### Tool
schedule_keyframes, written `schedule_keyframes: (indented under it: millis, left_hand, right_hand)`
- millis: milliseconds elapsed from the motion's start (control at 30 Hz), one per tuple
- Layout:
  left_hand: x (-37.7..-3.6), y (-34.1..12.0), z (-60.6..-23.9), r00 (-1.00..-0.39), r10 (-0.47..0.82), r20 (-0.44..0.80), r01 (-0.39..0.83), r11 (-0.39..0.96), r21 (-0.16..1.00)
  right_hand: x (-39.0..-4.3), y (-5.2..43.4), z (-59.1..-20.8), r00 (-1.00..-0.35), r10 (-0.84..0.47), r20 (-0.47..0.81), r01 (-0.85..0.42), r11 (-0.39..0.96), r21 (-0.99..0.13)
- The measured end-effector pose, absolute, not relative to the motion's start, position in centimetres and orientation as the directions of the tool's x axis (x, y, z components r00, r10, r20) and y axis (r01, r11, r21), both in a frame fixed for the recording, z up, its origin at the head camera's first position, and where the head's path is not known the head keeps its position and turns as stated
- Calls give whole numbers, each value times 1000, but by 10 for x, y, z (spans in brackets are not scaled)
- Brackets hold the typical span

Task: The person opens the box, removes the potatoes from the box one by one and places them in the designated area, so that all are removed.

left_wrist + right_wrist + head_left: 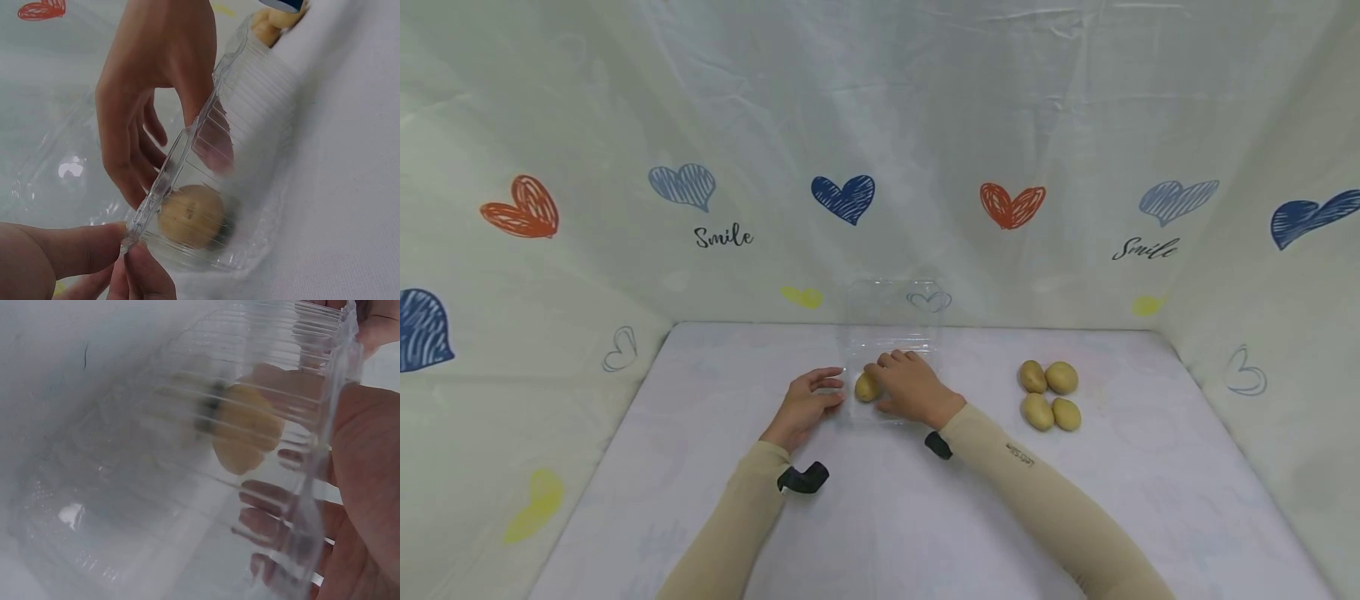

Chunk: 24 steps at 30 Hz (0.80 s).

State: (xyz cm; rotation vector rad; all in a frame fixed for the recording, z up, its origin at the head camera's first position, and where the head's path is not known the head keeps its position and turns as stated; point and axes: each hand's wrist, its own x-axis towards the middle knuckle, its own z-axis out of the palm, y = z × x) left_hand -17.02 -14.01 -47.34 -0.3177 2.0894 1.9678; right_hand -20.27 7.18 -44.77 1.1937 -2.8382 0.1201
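my left hand (805, 405) pinches the rim of the clear box (206, 134); my right hand (912, 387) sets a potato (867, 387) inside, fingers relaxed. the box seems light and thin, so i hold only the rim.

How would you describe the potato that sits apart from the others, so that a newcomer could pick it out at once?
Start at the white table and find the clear plastic container at its far middle, against the heart-printed backdrop. Between the left hand and the right hand lies one potato inside that container. Unlike the four loose potatoes grouped to the right, it sits alone behind ribbed plastic.
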Motion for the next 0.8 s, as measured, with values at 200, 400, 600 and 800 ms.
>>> schedule_keyframes:
  millis: [200,400,600,800]
  left_hand:
    - [-172,-141,-475,-943,10,-334,-333,61,941]
    - [-172,-141,-475,-943,10,-334,-332,59,941]
    - [-172,-141,-476,-943,16,-332,-331,47,942]
    - [-172,-141,-476,-943,13,-332,-330,60,942]
  right_hand:
    - [-205,65,-450,-719,-694,27,-694,717,-57]
    - [-204,62,-449,-718,-695,34,-696,717,-47]
    - [-205,62,-453,-711,-702,45,-704,710,-38]
    - [-204,62,-458,-707,-705,53,-707,707,-27]
